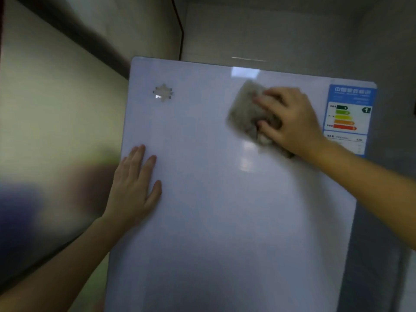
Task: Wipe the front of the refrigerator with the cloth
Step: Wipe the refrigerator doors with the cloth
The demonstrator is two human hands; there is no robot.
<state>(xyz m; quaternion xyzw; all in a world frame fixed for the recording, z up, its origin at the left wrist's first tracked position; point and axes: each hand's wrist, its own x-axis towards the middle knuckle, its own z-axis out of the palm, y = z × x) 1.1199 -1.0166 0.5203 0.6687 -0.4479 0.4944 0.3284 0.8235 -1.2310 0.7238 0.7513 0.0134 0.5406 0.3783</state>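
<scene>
The glossy white refrigerator front (213,199) fills the middle of the view. My right hand (290,120) presses a crumpled grey cloth (247,113) flat against the upper right part of the door, fingers spread over the cloth. The cloth is blurred. My left hand (135,183) lies flat and open against the door near its left edge, holding nothing.
A blue energy-rating label (349,113) is stuck at the door's upper right corner, just right of my right hand. A small silver emblem (163,93) sits at the upper left. A pale wall (56,109) stands to the left; a grey wall rises behind the refrigerator.
</scene>
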